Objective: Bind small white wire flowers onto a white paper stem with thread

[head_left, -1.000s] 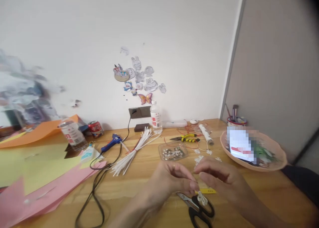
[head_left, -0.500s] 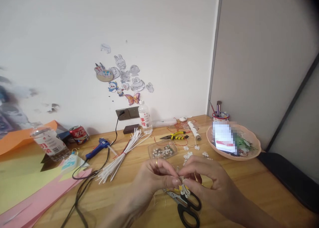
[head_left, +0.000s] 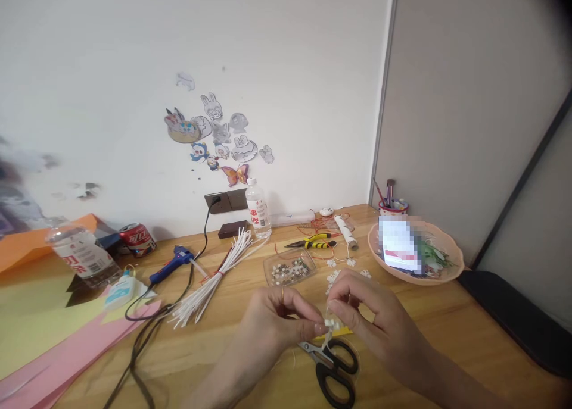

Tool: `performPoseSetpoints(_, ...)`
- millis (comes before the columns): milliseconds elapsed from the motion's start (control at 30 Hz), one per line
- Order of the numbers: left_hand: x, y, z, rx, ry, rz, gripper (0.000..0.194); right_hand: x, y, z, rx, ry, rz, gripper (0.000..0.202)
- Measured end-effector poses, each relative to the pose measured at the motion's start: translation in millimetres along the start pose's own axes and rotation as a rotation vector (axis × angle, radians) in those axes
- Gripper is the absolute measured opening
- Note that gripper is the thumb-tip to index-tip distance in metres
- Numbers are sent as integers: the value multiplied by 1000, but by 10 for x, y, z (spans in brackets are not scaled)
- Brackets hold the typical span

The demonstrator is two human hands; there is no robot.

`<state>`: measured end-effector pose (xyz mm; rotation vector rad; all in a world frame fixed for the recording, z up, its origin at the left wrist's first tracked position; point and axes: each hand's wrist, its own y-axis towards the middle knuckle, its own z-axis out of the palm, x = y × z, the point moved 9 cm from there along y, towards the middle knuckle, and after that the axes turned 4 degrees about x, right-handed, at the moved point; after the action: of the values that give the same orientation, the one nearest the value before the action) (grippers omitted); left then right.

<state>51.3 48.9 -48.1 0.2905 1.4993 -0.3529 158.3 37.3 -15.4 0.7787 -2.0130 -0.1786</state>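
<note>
A small white folded piece, like a looped strip or cord (head_left: 331, 324), is pinched between the thumb and forefinger of my left hand (head_left: 279, 319). Just above and right of it, my right hand (head_left: 369, 314) has thumb and forefinger pressed together on what looks like a thin white thread running to the piece. Black-handled scissors (head_left: 335, 373) lie under my hands, partly covered, beside a yellow item (head_left: 344, 331). Beyond my fingers sit several small white flower shapes (head_left: 331, 281), some hidden by my right hand. A clear tray of beads (head_left: 290, 269) stands behind my left hand.
Pliers (head_left: 313, 241), a white roll (head_left: 346, 233) and red cord lie farther back. White sticks (head_left: 214, 284), a blue glue gun (head_left: 172, 264) and its cable are left. A bowl with a phone (head_left: 400, 248) stands right. Bottles, a can and coloured paper are around the left side.
My right hand has lifted slightly and drawn apart from my left fingertips. The white piece has turned and shows more between my hands. The view has shifted slightly.
</note>
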Motion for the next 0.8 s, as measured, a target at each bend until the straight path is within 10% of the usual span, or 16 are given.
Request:
performPoseSetpoints(500,183,7,43,38,-308,-146,8,141,-14,26,-39,-98,-166,14)
performPoseSetpoints(800,120,-18,97,59,-90,-108,8,-71,21,154,135,-3,132,15)
